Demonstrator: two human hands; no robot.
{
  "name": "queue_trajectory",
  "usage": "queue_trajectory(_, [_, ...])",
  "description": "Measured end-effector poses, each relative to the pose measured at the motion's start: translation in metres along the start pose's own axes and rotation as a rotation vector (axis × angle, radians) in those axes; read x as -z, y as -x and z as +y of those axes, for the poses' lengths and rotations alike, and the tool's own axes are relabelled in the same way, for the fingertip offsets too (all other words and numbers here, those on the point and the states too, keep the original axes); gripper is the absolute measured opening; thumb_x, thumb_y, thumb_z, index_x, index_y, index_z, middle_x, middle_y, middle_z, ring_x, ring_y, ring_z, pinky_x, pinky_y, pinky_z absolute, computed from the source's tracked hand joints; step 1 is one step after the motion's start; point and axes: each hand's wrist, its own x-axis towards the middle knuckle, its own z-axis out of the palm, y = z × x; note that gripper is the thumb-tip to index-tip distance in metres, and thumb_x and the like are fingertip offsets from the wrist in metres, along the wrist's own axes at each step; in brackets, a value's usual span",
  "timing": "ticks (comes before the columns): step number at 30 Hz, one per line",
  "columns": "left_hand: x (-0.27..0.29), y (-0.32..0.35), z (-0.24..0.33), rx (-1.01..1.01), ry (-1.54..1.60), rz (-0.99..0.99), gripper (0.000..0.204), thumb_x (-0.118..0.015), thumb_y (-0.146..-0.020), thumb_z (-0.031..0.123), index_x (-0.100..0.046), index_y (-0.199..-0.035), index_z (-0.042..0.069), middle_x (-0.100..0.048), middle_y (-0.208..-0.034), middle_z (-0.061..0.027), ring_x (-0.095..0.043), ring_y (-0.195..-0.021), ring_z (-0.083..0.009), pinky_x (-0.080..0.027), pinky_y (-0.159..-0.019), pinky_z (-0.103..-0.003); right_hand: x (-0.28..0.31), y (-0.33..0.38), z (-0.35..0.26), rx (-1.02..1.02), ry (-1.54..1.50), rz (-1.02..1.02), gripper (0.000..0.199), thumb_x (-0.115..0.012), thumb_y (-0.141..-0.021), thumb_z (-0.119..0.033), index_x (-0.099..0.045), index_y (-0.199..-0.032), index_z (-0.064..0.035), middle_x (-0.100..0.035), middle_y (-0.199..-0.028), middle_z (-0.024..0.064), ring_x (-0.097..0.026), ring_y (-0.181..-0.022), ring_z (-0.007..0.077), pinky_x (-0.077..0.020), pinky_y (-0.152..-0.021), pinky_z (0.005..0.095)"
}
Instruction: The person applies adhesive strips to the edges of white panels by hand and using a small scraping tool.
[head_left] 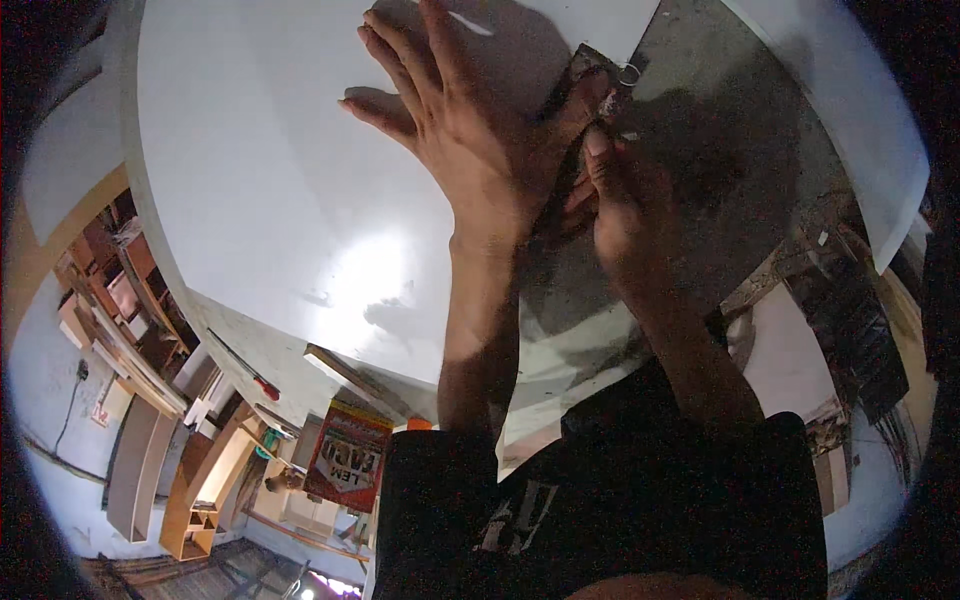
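Observation:
My left hand lies with spread fingers on a white sheet, its thumb stretched right onto a dark narrow piece. Close by that thumb, my right hand is closed, thumb against curled fingers. What it pinches is hidden in shadow; a small pale bit shows near the fingertips. Beneath the right hand is a dark grey panel, bordering the white sheet. A small pale ring-like shape lies at the far end of the dark piece.
A red and yellow tin stands near the table's near edge, beside a wooden strip. A red-handled tool lies on the table rim. Wooden boards and an open shelf unit stand at left; a dark slab is at right.

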Motion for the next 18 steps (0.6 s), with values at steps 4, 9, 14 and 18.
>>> queue_trajectory(4, [0.001,-0.003,0.000,0.020,0.024,-0.010,0.122,-0.079,-0.061,0.069,-0.027,-0.153,0.006,-0.020,-0.157,-0.0300,-0.012,-0.148,-0.0432,0.003,-0.112,-0.070,0.000,-0.004,-0.002,0.057,0.105,0.027,0.030,-0.045,-0.103,-0.023,-0.058,-0.082,-0.0042,-0.054,-0.065,0.0130,-0.058,-0.063,0.0322,-0.0435,-0.060,0.0474])
queue_trajectory(9, [0.000,-0.006,0.002,-0.059,0.072,0.013,0.116,-0.076,-0.067,0.066,-0.026,-0.154,0.008,-0.019,-0.159,-0.0243,-0.012,-0.150,-0.0393,0.005,-0.112,-0.068,0.007,-0.011,0.000,-0.100,-0.005,-0.035,0.028,-0.046,-0.103,-0.022,-0.058,-0.085,-0.0041,-0.057,-0.065,0.0147,-0.059,-0.064,0.0319,-0.0433,-0.060,0.0478])
queue_trajectory(14, [-0.007,-0.012,-0.003,-0.030,0.049,-0.008,0.114,-0.076,-0.067,0.064,-0.026,-0.154,0.009,-0.018,-0.160,-0.0235,-0.011,-0.150,-0.0387,0.007,-0.112,-0.067,0.007,-0.015,-0.002,0.028,0.038,0.019,0.037,-0.046,-0.103,-0.027,-0.058,-0.078,-0.0029,-0.057,-0.065,0.0156,-0.058,-0.064,0.0315,-0.0421,-0.059,0.0479])
queue_trajectory(18, [-0.010,-0.018,-0.001,-0.008,0.049,-0.004,0.115,-0.077,-0.066,0.064,-0.026,-0.154,0.010,-0.018,-0.159,-0.0253,-0.011,-0.150,-0.0397,0.007,-0.112,-0.068,0.008,-0.020,0.000,-0.055,-0.069,-0.006,0.037,-0.045,-0.104,-0.027,-0.059,-0.080,-0.0024,-0.056,-0.065,0.0156,-0.057,-0.064,0.0313,-0.0421,-0.058,0.0463])
